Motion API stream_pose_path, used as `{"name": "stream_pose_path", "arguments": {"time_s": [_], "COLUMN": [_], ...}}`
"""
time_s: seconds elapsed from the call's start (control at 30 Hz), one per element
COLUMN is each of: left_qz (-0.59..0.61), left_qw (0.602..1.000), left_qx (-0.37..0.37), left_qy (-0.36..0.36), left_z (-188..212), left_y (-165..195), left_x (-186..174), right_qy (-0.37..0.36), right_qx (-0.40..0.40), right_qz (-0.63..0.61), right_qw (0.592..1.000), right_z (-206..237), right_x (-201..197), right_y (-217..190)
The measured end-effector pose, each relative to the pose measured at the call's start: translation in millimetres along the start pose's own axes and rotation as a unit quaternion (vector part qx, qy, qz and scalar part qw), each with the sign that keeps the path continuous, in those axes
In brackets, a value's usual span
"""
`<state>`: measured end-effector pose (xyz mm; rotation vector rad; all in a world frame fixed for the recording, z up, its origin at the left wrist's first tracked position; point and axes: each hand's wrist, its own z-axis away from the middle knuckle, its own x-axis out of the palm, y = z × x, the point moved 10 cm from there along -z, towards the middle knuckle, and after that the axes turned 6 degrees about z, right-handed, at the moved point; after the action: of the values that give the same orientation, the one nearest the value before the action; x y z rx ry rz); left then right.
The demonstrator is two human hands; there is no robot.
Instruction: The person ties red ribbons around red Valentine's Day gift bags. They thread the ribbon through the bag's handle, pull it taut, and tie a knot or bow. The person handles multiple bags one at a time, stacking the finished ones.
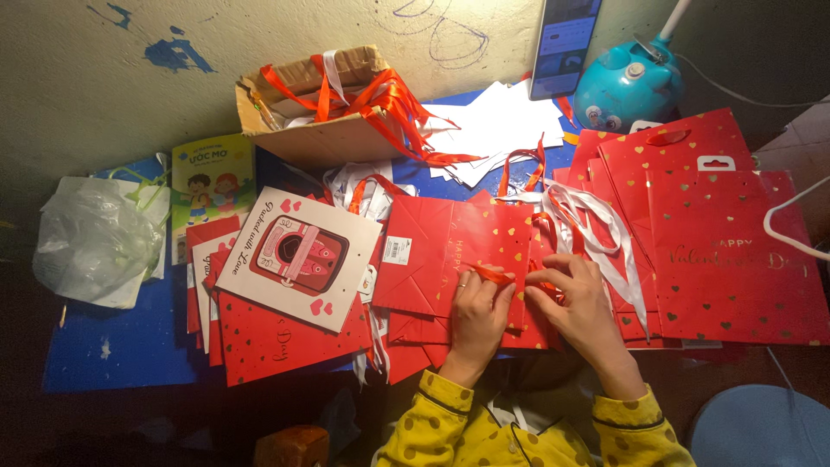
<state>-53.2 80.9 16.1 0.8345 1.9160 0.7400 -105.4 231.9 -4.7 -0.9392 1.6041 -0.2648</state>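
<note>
**Ribbon handle being fitted to a flat red bag**

Our left hand (475, 316) pinches the red ribbon (494, 274); our right hand (577, 298) pinches its other end, both over the red gift bag (432, 255) (lying flat beneath). Judged next: thread the ribbon, keeping tension.

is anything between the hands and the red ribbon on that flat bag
Nothing visible. Both the left hand and the right hand are already on the red ribbon, pinching it against the flat red gift bag, with no other thing between.
</note>
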Motion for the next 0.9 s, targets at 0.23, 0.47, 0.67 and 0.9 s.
{"name": "stream_pose_path", "arguments": {"time_s": [0.23,0.47,0.67,0.9], "left_qz": [0.035,0.053,0.189,0.088], "left_qw": [0.999,0.998,0.970,0.981], "left_qx": [-0.004,-0.013,-0.134,-0.173], "left_qy": [0.017,0.035,0.067,0.006], "left_z": [1.1,2.8,11.2,7.9], "left_y": [-3.9,-11.5,-42.0,-39.9], "left_x": [-2.8,-3.4,-0.1,7.4], "right_qy": [0.010,0.011,0.011,0.037], "right_qx": [0.009,0.021,0.030,0.015], "right_qz": [0.001,-0.002,-0.012,0.010], "right_qw": [1.000,1.000,0.999,0.999], "right_z": [3.5,2.6,4.6,5.9], "right_x": [3.4,7.6,9.4,6.2], "right_y": [1.2,9.4,11.2,5.9]}}
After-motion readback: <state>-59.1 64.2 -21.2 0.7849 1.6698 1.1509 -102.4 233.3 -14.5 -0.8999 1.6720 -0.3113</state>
